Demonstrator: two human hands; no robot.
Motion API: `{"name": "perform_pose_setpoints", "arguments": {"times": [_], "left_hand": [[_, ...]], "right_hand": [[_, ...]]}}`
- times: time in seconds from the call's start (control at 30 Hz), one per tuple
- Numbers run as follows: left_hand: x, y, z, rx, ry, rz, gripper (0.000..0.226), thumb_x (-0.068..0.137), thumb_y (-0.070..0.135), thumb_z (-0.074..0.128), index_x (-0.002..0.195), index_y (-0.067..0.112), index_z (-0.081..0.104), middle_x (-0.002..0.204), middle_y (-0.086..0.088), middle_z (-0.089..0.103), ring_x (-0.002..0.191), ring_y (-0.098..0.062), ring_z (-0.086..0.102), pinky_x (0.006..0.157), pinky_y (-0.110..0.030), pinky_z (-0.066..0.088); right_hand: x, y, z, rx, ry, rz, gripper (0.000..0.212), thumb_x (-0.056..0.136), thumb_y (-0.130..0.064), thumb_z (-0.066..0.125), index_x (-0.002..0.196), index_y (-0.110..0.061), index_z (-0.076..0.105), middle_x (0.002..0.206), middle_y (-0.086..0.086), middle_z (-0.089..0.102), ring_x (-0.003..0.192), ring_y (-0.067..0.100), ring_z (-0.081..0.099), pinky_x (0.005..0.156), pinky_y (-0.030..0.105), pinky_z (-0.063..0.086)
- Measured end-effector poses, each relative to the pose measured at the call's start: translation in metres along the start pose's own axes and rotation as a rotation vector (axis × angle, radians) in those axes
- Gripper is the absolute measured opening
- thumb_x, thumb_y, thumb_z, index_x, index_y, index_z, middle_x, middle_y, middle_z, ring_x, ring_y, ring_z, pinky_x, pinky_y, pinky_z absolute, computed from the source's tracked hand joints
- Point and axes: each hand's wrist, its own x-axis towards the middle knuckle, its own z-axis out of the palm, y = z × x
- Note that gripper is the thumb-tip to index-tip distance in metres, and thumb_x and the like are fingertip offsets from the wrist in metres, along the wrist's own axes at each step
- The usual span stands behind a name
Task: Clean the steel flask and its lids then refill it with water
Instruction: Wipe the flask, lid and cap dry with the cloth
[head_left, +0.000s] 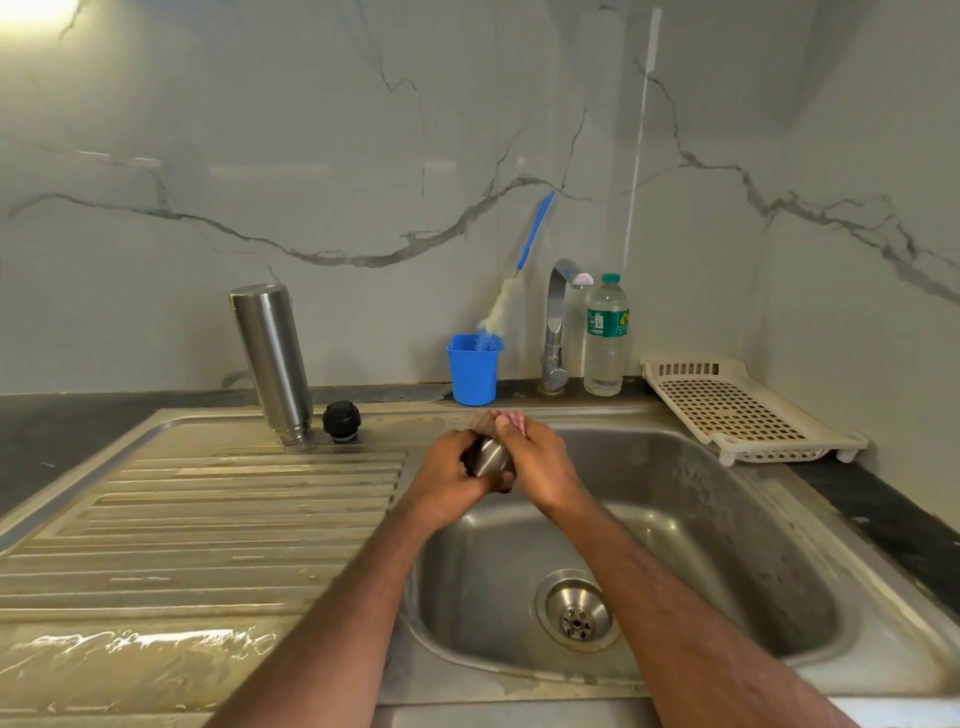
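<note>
Head view: both hands over the far-left part of the sink basin. Left hand grips a small steel cap lid, fingers curled round it. Right hand holds a pink-and-white scrub pad pinched against the lid's far end. Steel flask stands mouth-down on the far edge of the ribbed drainboard, left of the hands. Black inner lid sits just right of the flask. Far side: blue cup with a bottle brush leaning in it, tap, plastic water bottle. White drying tray far right. Wet patch on near-left drainboard.
</note>
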Motion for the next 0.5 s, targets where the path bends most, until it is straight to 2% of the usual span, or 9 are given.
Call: {"name": "perform_pose_setpoints", "arguments": {"times": [0.07, 0.13, 0.2, 0.3, 0.33, 0.4, 0.47, 0.5], "left_hand": [[0.000, 0.001, -0.001, -0.071, -0.023, 0.007, 0.050, 0.079, 0.026, 0.087, 0.124, 0.020, 0.066, 0.115, 0.001, 0.067, 0.103, -0.010, 0.064, 0.084, -0.019, 0.050], [0.000, 0.001, 0.000, -0.295, -0.023, -0.046, 0.047, 0.081, 0.026, 0.084, 0.125, 0.019, 0.067, 0.117, -0.001, 0.071, 0.109, -0.016, 0.067, 0.094, -0.033, 0.057], [-0.001, 0.004, 0.003, -0.569, 0.063, -0.086, 0.050, 0.078, 0.029, 0.083, 0.124, 0.014, 0.068, 0.118, -0.007, 0.073, 0.113, -0.023, 0.069, 0.100, -0.045, 0.057], [0.005, 0.002, 0.001, -0.782, 0.145, -0.149, 0.056, 0.074, 0.022, 0.084, 0.126, 0.012, 0.064, 0.120, -0.016, 0.071, 0.113, -0.030, 0.070, 0.097, -0.046, 0.058], [0.005, 0.000, -0.001, -0.751, 0.138, -0.166, 0.058, 0.075, 0.018, 0.085, 0.128, 0.016, 0.062, 0.120, -0.015, 0.070, 0.110, -0.029, 0.070, 0.093, -0.044, 0.059], [0.002, -0.002, -0.004, -0.507, 0.084, -0.145, 0.056, 0.077, 0.014, 0.086, 0.127, 0.024, 0.061, 0.112, -0.006, 0.072, 0.102, -0.020, 0.072, 0.085, -0.036, 0.060], [0.000, -0.002, 0.001, -0.275, 0.018, -0.099, 0.042, 0.080, 0.020, 0.086, 0.116, 0.026, 0.065, 0.104, 0.003, 0.076, 0.095, -0.010, 0.073, 0.083, -0.028, 0.059], [0.000, 0.000, 0.003, -0.277, 0.020, -0.117, 0.035, 0.082, 0.024, 0.084, 0.112, 0.026, 0.066, 0.102, 0.003, 0.076, 0.092, -0.010, 0.073, 0.080, -0.027, 0.058]], "right_hand": [[0.002, 0.000, -0.009, 0.137, 0.045, 0.108, 0.035, 0.107, -0.041, 0.042, 0.105, -0.028, 0.075, 0.106, -0.002, 0.075, 0.104, 0.018, 0.070, 0.087, 0.038, 0.061], [0.001, 0.001, -0.017, 0.285, 0.046, 0.233, 0.040, 0.107, -0.046, 0.038, 0.115, -0.026, 0.071, 0.111, 0.007, 0.074, 0.104, 0.025, 0.071, 0.089, 0.048, 0.060], [0.000, 0.001, -0.018, 0.398, 0.040, 0.273, 0.042, 0.107, -0.047, 0.036, 0.121, -0.024, 0.068, 0.109, 0.010, 0.075, 0.102, 0.028, 0.072, 0.088, 0.049, 0.060], [0.000, 0.003, -0.010, 0.383, 0.008, 0.199, 0.037, 0.108, -0.043, 0.036, 0.121, -0.028, 0.068, 0.112, 0.006, 0.074, 0.104, 0.024, 0.072, 0.086, 0.046, 0.061], [0.000, 0.003, -0.007, 0.352, 0.003, 0.167, 0.035, 0.108, -0.042, 0.038, 0.122, -0.030, 0.068, 0.115, 0.005, 0.074, 0.107, 0.024, 0.071, 0.089, 0.048, 0.060], [0.000, 0.003, -0.005, 0.317, -0.001, 0.111, 0.034, 0.107, -0.039, 0.041, 0.120, -0.028, 0.070, 0.116, 0.004, 0.074, 0.111, 0.025, 0.070, 0.095, 0.050, 0.057], [0.002, 0.001, -0.004, 0.349, -0.007, 0.047, 0.038, 0.109, -0.033, 0.038, 0.125, -0.019, 0.068, 0.120, 0.004, 0.074, 0.116, 0.020, 0.068, 0.099, 0.039, 0.056], [0.003, -0.001, -0.004, 0.388, -0.006, 0.022, 0.040, 0.110, -0.030, 0.034, 0.127, -0.014, 0.067, 0.122, 0.005, 0.073, 0.117, 0.018, 0.067, 0.100, 0.036, 0.054]]}}
